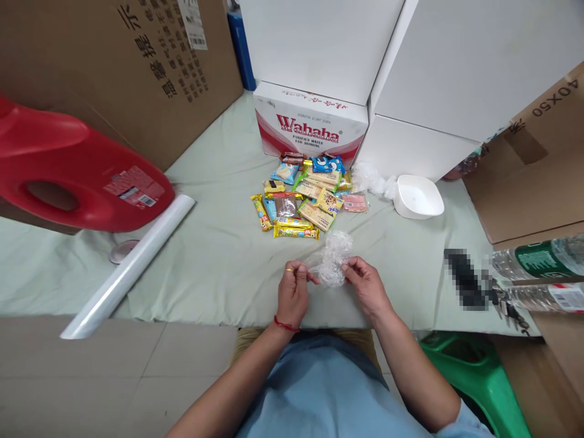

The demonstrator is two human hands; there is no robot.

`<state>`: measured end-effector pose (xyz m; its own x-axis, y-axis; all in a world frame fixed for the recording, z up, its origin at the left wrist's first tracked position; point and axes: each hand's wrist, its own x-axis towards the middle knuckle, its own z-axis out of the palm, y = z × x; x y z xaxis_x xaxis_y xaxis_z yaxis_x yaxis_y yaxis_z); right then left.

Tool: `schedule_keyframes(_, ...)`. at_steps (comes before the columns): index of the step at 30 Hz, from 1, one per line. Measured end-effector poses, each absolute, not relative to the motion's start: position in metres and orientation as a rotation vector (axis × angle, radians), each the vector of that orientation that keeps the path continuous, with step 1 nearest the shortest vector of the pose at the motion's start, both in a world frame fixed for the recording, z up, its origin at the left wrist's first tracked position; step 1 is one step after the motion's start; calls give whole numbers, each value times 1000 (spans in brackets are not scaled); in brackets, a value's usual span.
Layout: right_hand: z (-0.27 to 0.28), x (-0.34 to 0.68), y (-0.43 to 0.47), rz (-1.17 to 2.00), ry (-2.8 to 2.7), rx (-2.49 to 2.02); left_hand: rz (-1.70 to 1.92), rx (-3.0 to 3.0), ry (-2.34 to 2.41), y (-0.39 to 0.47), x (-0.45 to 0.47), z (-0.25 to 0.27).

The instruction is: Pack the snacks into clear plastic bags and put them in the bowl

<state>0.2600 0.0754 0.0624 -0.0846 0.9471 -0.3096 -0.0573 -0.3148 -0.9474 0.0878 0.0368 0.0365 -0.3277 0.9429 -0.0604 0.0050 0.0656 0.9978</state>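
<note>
Plastic (334, 263) is sitting bunched up near the surface's (214, 267) front, snacks (316, 214) lying just behind, probably leaving elbow room. Left hand (293, 293) and right hand (367, 286) are pinching it from opposite sides, each nearly closed, guessing they're steadying flimsy stuff.

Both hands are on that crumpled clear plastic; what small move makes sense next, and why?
Perhaps ease the hands gently apart to spread the crumpled clear plastic: the left hand and right hand seem to pinch it from opposite sides, while its middle is bunched up between them.
</note>
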Motion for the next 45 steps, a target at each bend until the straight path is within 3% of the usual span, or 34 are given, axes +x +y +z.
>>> schedule_keyframes(7, 70, 284, 80, 1713, -915, -1386, 1326, 711, 1331, 48, 69, 31)
schedule_keyframes(14, 68, 286, 75, 1645, -938, -1418, 1514, 1220, 1670, 32, 62, 47)
schedule_keyframes(21, 69, 281, 76, 1678, -1067, -1389, 1076, 1598, 1388, 39, 67, 65)
schedule_keyframes(26, 65, 287, 84, 1595, -1163, -1414, 1031, 1542, 1503, 55, 67, 46)
schedule_keyframes(32, 77, 287, 81, 1072, -1532, -1465, 1043, 1507, 1527, 48, 70, 39)
schedule_keyframes(38, 78, 264, 85, 1096, -1837, -1395, 1042, 1135, 1302, 48, 70, 41)
schedule_keyframes(45, 81, 293, 92, 1321, -1303, -1409, 1141, 651, 1049, 49, 50, 44)
